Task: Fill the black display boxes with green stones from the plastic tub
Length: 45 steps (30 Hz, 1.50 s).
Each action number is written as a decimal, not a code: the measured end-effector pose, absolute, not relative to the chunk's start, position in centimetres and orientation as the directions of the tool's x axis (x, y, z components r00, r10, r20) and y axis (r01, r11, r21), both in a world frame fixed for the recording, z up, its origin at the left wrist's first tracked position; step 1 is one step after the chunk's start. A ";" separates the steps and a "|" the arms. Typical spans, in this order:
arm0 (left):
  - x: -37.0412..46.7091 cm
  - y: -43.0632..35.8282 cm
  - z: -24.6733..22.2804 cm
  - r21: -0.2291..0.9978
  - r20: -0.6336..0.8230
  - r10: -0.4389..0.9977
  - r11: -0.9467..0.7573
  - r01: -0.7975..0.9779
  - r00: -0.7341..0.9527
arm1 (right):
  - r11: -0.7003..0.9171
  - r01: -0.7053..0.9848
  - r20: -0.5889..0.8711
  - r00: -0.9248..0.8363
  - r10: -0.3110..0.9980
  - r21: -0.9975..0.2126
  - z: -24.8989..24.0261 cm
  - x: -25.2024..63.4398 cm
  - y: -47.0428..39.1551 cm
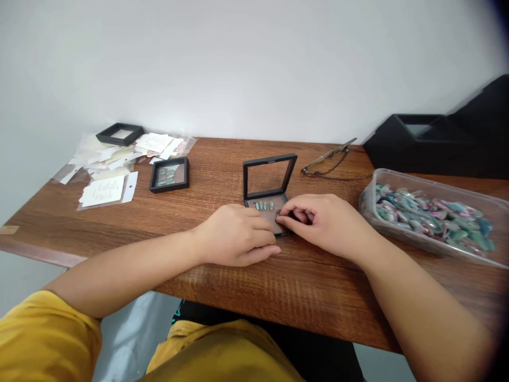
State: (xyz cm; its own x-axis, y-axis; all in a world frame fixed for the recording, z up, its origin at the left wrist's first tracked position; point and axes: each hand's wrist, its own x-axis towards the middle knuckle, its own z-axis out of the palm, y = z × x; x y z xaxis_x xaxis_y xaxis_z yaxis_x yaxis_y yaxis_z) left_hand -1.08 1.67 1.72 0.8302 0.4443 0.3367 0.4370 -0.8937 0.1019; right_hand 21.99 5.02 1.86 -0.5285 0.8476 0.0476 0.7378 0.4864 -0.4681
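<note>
An open black display case [270, 159] stands on the table with its clear-windowed lid tilted up. Several small green press-on nails [265, 206] lie in a row on its clear inner sheet. My left hand [238, 236] lies over the case's near left edge, fingers together and bent round it, fingertips partly hidden. Inside the case, towards its right side, my right hand [318, 220] has thumb and forefinger pinched on a small press-on nail, mostly covered by the fingertips. A clear plastic tub [433, 193] beside my right forearm holds many shiny, multicoloured nails [433, 217].
Left of the open case sits a closed black case [170, 185] with green nails inside. Farther left are white cards [104, 191] in clear sleeves and another black case [120, 133]. Eyeglasses [330, 156] lie behind my right hand; a black box [421, 143] stands at back right.
</note>
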 end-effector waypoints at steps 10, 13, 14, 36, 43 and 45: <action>-1.2 1.7 1.7 0.110 0.318 0.446 -0.894 0.435 0.836 | 0.260 0.777 0.066 -0.272 0.960 -0.574 0.9 20.7 5.4; -1.1 1.7 1.7 0.111 0.330 0.445 -0.894 0.434 0.832 | 0.225 0.789 0.077 -0.221 0.972 -0.572 0.9 20.2 5.4; -1.1 1.7 1.7 0.111 0.335 0.444 -0.894 0.433 0.831 | 0.222 0.789 0.084 -0.212 0.974 -0.573 1.0 20.2 5.4; -1.0 1.6 1.7 0.085 0.311 0.453 -0.889 0.451 0.835 | 0.350 0.715 0.098 -0.370 0.924 -0.605 1.4 21.1 5.2; -1.1 1.8 1.8 0.040 0.346 0.434 -0.893 0.449 0.832 | 0.352 0.739 0.140 -0.336 0.932 -0.575 1.6 21.8 5.3; -1.1 1.7 1.9 0.030 0.379 0.393 -0.910 0.414 0.838 | 0.355 0.749 0.179 -0.308 0.934 -0.560 2.1 21.9 4.9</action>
